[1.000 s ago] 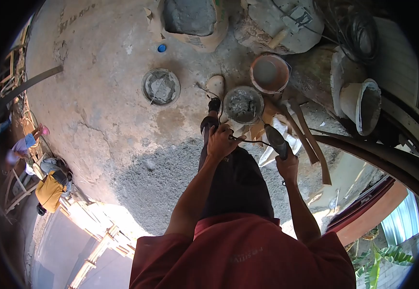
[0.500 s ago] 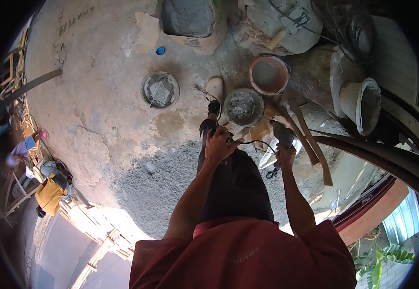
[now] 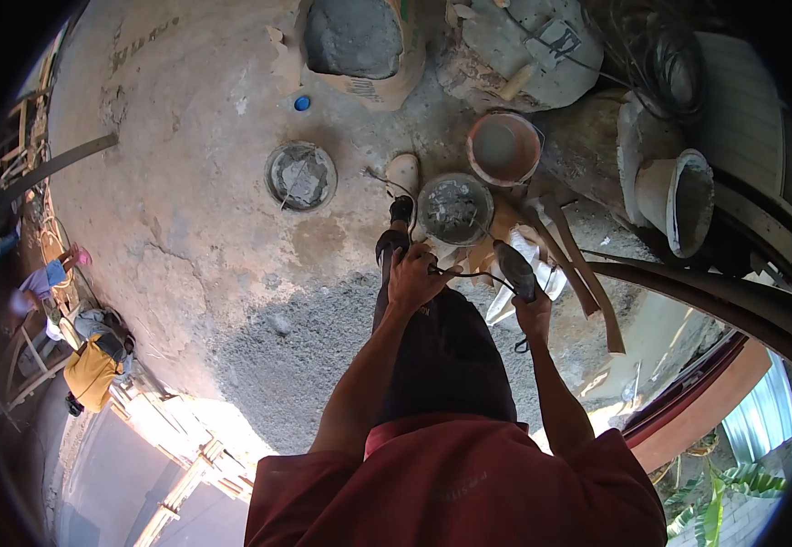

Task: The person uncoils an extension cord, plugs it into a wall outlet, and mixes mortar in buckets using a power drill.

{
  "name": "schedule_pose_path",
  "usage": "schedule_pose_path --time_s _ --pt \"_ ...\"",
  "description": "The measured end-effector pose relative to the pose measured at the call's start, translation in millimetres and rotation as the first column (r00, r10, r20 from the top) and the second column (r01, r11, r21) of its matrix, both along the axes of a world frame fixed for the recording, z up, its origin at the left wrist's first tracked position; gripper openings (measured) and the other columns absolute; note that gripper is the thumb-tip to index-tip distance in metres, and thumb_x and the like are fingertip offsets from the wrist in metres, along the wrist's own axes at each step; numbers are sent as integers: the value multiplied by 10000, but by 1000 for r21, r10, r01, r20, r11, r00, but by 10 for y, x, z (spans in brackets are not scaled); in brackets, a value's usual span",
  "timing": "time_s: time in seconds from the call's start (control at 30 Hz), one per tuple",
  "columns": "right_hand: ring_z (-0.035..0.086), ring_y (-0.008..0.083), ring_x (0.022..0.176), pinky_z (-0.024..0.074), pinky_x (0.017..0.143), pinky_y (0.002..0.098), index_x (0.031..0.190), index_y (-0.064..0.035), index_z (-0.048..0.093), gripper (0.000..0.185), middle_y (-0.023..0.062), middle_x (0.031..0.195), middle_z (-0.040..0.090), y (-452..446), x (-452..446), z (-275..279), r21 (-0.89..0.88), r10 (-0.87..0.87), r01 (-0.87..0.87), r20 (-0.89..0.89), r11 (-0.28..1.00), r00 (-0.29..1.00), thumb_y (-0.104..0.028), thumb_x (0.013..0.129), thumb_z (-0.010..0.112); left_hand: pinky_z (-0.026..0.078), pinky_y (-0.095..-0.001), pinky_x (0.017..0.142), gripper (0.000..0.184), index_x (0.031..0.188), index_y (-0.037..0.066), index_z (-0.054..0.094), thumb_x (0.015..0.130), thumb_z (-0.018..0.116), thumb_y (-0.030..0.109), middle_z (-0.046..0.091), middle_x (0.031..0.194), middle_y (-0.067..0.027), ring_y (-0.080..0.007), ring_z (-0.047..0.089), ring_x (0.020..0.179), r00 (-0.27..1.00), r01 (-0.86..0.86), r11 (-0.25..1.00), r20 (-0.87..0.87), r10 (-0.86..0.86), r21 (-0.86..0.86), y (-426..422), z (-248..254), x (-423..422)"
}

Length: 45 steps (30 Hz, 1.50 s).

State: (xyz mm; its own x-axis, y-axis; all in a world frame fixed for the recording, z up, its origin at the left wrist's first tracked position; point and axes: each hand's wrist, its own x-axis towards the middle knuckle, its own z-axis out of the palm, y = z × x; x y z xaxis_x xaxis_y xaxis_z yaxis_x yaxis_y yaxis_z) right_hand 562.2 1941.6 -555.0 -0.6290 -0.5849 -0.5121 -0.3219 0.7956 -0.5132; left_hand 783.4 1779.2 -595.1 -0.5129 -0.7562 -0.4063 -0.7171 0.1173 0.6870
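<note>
My left hand (image 3: 414, 277) is closed around a black power cord (image 3: 476, 274) in front of my dark trousers. To the right, my right hand (image 3: 532, 314) grips a dark grey electric drill (image 3: 514, 268), to which the cord runs. From its front a thin rod points up-left over a round basin (image 3: 430, 231) of wet grey mortar (image 3: 455, 210). Whether the rod's end touches the mortar I cannot tell. Another stretch of cord leads past my foot (image 3: 401, 210).
A second basin (image 3: 274, 185) with mortar stands left, a bucket (image 3: 533, 170) of grey liquid right. An open cement bag (image 3: 378, 89) lies ahead. Wooden pieces (image 3: 587, 283), torn paper and concrete pipes (image 3: 644, 196) crowd the right. Another person (image 3: 41, 283) is at far left.
The drill has swung left and its front now points toward the mortar basin. My right hand has shifted slightly left and nearer my body. My left hand stays about where it was.
</note>
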Motion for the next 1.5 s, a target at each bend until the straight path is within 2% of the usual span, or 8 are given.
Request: schedule_pose_path --time_s 0.1,0.17,0.4,0.53,0.63,1.13,1.4,1.5 --pt "470 125 529 407 503 337 859 28 605 199 51 608 538 -75 -78 273 29 -209 207 88 978 974 -93 701 595 369 -441 992 491 787 34 697 689 769 510 641 1014 -69 -252 623 962 999 -18 999 -30 17 -44 -24 45 -25" --pt "623 218 736 496 717 364 1100 11 617 425 152 838 675 -96 -182 448 94 -82 72 105 993 991 -104 691 613 371 -425 993 506 801 30 704 679 774 515 639 1045 -72 -252 620 987 1000 24 999 17 -24 -49 -56 79 -52" --pt "659 405 853 514 725 442 1142 -49 611 446 230 863 668 -479 4 -140 73 173 -170 -35 983 984 -82 697 616 396 -400 934 507 728 37 670 678 770 532 634 1008 -68 -259 609 935 999 -35 998 -37 32 -60 -56 53 27" --pt "638 268 666 497 650 368 1035 26 626 354 190 765 652 -424 28 -95 31 49 -49 2 998 999 -95 703 640 396 -397 936 507 726 37 666 678 772 530 632 1016 -67 -257 605 949 998 -35 995 -46 30 -98 30 19 61" --pt "674 382 823 514 700 429 1136 -32 622 441 222 838 672 -388 21 157 53 7 -11 67 999 998 -72 696 617 394 -404 943 510 717 37 659 674 774 532 626 1022 -67 -256 603 957 998 -33 995 -50 29 -89 9 4 88" --pt "669 392 832 525 713 449 1236 -27 565 549 238 874 670 -256 149 424 66 68 -73 67 995 995 -68 691 611 329 -463 1023 508 731 44 649 670 775 532 610 992 -70 -241 603 978 999 -38 999 13 37 38 -84 83 80" --pt "639 446 802 522 707 487 1195 -37 578 509 266 832 656 -657 291 -283 130 298 -285 -90 950 950 -115 694 623 402 -415 915 496 667 37 642 686 774 514 625 973 -70 -248 615 926 998 -60 995 -33 58 -78 -47 39 121" --pt "660 377 637 522 595 447 1071 -13 628 392 213 707 654 -644 271 -435 -141 127 -143 -118 980 985 -139 700 632 409 -406 897 482 667 43 646 686 778 507 624 971 -70 -256 615 917 997 -64 995 -39 61 -81 -47 2 129"
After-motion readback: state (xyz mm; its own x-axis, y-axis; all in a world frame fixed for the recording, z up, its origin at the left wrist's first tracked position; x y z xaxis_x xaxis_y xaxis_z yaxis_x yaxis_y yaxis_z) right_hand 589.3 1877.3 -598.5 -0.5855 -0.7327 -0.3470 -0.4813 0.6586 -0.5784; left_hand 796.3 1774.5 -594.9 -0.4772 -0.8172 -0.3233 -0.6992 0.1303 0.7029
